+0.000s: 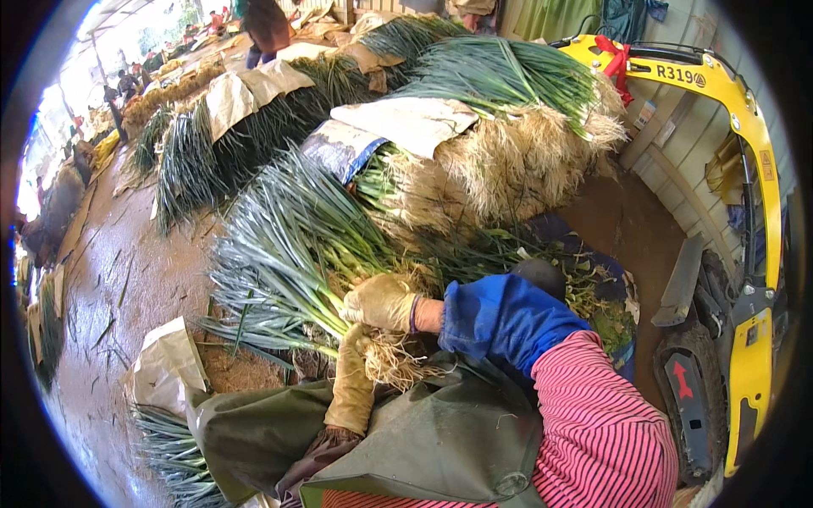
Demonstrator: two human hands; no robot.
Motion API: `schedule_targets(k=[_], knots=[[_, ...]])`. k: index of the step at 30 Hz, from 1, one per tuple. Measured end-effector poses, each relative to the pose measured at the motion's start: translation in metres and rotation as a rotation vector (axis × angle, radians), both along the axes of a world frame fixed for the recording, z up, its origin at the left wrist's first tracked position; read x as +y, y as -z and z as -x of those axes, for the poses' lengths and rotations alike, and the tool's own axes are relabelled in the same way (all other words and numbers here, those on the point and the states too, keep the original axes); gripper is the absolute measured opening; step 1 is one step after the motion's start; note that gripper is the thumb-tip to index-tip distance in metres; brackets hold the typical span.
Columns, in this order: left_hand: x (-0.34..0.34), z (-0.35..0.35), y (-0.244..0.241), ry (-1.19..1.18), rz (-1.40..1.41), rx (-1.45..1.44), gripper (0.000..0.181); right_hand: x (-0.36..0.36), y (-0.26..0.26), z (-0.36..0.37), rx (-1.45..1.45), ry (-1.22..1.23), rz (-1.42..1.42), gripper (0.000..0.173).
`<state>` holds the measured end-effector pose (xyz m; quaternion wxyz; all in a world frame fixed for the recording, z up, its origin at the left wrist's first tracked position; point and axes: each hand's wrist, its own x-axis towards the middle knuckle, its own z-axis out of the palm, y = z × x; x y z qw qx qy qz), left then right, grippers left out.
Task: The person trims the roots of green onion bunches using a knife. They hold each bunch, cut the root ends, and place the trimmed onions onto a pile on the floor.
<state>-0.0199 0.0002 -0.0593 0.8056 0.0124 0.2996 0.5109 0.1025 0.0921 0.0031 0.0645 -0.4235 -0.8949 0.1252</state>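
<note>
Just above my lap, I hold green onions (330, 301) with long green leaves pointing away to the upper left. Their pale, stringy roots (397, 362) hang over my dark green apron (438, 438). My left hand (354, 362), in a soiled yellowish glove, grips the stalks from below, close to the roots. Gloved too, my right hand (381, 301) closes on the stalks just above the left; its fingertips are partly hidden. Beyond my hands lies a thick heap of green onions (298, 222), touching the held leaves.
Root-on green onion piles (508, 165) stand ahead, partly under a paper sheet (406, 120). A yellow machine arm (768, 190) and a rubber track (692, 362) are at right. Leaf scraps litter the wet floor (120, 273). A person (267, 28) stands far back.
</note>
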Motion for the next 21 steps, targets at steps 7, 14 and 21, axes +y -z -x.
schedule_targets(k=[7,14,21], knots=[[0.010,0.012,-0.023,0.026,-0.078,0.000,0.027,0.062,0.029,-0.047,0.494,-0.085,0.364,0.014],[0.010,0.010,-0.050,-0.002,-0.202,-0.113,0.021,0.106,0.075,-0.094,0.357,0.565,0.436,0.043],[0.013,0.013,-0.074,-0.022,-0.244,-0.135,0.016,0.091,0.091,-0.063,-0.122,0.521,0.469,0.055]])
